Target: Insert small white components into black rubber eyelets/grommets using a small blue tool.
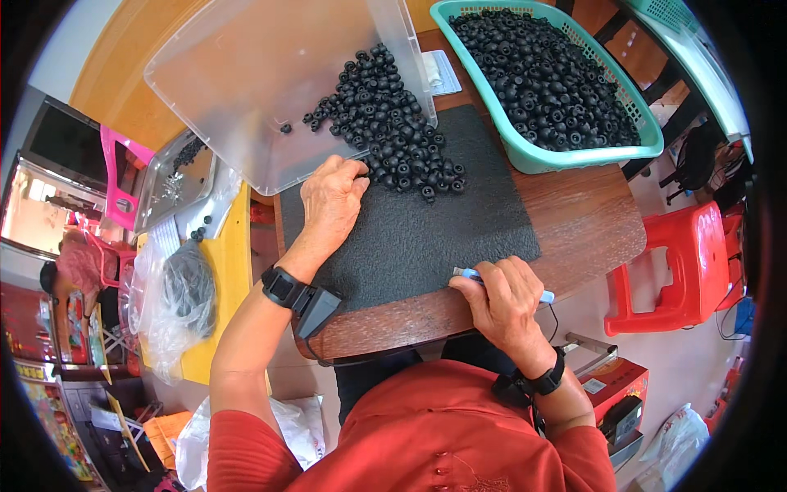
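My left hand (332, 199) has its fingers curled together at the near left edge of a loose pile of small black round parts with holes (395, 135). Whatever its fingertips grip is hidden against the pile. In my right hand (506, 305), over the near right of the black mat (410, 246), is a slim light blue utility knife (469, 274). Its short blade end points left, and its other end sticks out beyond my fingers. The pile spills onto the mat from a clear plastic bin (238, 90) lying tipped, its rim beside my left hand.
A turquoise basket (533, 156) heaped with black parts stands at the far right of the wooden table (586, 213). Left are a clear tray (176, 193) and a plastic bag (184, 287) on a yellow surface. A red stool (680, 254) stands on the right.
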`<act>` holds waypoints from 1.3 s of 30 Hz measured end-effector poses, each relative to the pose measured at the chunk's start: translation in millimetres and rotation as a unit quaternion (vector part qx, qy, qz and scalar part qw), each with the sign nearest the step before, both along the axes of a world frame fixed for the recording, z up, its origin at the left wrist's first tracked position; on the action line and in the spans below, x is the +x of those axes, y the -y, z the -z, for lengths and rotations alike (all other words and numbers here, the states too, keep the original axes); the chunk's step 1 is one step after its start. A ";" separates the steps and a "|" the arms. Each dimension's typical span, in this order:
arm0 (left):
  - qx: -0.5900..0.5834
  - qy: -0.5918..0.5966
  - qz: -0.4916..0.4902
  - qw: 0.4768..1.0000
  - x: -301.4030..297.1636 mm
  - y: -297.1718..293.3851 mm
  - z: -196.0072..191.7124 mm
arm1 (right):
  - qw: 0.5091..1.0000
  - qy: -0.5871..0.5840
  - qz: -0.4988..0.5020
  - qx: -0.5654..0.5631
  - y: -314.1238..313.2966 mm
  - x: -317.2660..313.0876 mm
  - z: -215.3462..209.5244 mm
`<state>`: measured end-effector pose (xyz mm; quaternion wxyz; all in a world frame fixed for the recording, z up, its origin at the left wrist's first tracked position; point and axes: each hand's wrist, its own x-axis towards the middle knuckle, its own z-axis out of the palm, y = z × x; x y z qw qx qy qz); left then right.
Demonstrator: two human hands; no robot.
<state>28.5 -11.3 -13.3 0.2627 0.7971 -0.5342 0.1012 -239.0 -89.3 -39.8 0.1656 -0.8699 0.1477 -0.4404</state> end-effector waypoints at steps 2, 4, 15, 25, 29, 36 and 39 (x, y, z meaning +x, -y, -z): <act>0.009 -0.022 -0.004 1.000 -1.3 -0.2 -2.3 | 1.000 0.003 -0.001 0.002 0.1 1.1 -0.6; 0.020 -0.045 -0.008 0.999 -3.2 -1.0 -5.6 | 1.000 0.000 -0.001 0.000 0.4 1.0 -0.5; -0.004 -0.012 0.049 0.999 0.5 9.4 -5.4 | 1.000 -0.006 0.003 -0.002 2.0 3.3 1.5; 0.100 0.053 0.062 0.992 -24.1 -7.0 -12.4 | 1.000 -0.013 0.004 -0.002 0.3 0.2 1.9; 0.112 0.021 0.050 0.992 -30.0 -20.7 -19.6 | 1.000 -0.010 0.001 -0.007 -1.3 0.9 1.8; 0.100 -0.377 0.053 0.919 -36.7 -36.7 -23.4 | 1.000 -0.010 0.010 0.001 1.2 2.1 -1.6; 0.028 -0.666 0.034 0.744 -54.8 -44.9 -29.3 | 0.999 0.013 0.017 0.025 1.2 4.5 -3.5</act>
